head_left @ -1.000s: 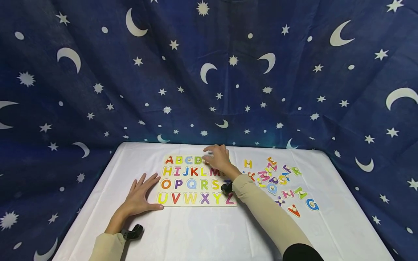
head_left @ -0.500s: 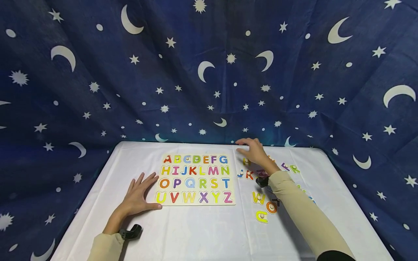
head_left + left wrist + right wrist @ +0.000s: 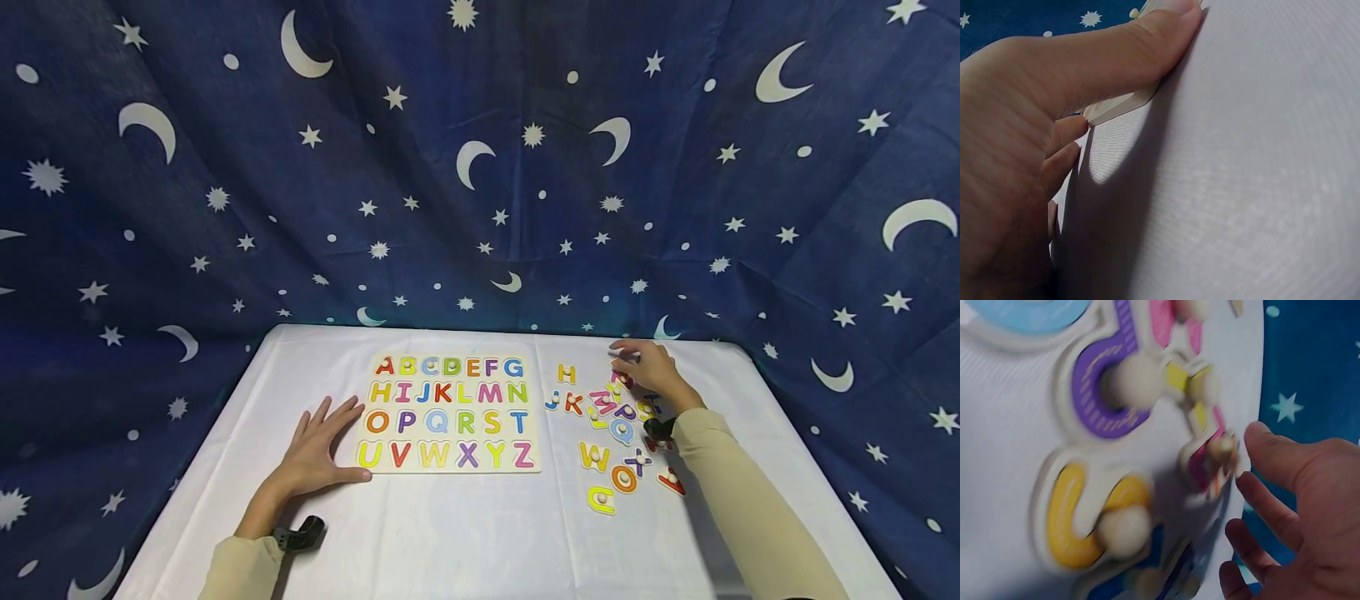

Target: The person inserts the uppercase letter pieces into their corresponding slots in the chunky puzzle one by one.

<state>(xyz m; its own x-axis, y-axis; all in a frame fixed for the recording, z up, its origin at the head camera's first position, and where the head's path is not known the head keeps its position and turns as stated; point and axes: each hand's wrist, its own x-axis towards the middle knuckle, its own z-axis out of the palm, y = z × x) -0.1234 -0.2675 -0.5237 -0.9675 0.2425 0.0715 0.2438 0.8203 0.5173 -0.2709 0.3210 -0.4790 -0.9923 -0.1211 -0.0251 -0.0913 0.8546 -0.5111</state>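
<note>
Swinging rightward from the top row of the alphabet board (image 3: 450, 412), where it was hovering a second ago, the right hand (image 3: 651, 371) is now reaching over the far edge of a scatter of loose letters (image 3: 618, 433) on the right side of the white-covered bench (image 3: 465, 542). Its fingers (image 3: 1275, 459) are loosely spread and partly curled, closing on nothing; the right wrist view is showing their tips just beside a small pink and red letter piece (image 3: 1210, 464) with a wooden peg, though motion blur is making it impossible to tell whether they are touching it. Near that piece, a purple letter (image 3: 1107, 381) and a yellow letter (image 3: 1082, 515), each with a round knob, are lying flat on the cloth. Meanwhile the left hand (image 3: 318, 454) is resting palm down, fingers straight and fanned, at the near left corner of the board, its thumb (image 3: 1129, 50) lying against the board's edge in the left wrist view, exactly as it was lying earlier. On the board's face, all twenty-six coloured letters from A to Z are showing in four rows. Farther right, a yellow H (image 3: 566, 373), a blue J (image 3: 552, 401) and a red K (image 3: 573, 403) are sitting between the board and the main cluster, while a yellow W (image 3: 593, 456), an orange O (image 3: 623, 477) and a yellow U (image 3: 601, 498) are lying at its near side. Behind the bench, a dark blue curtain (image 3: 480, 167) printed with moons and stars is hanging as a backdrop.
</note>
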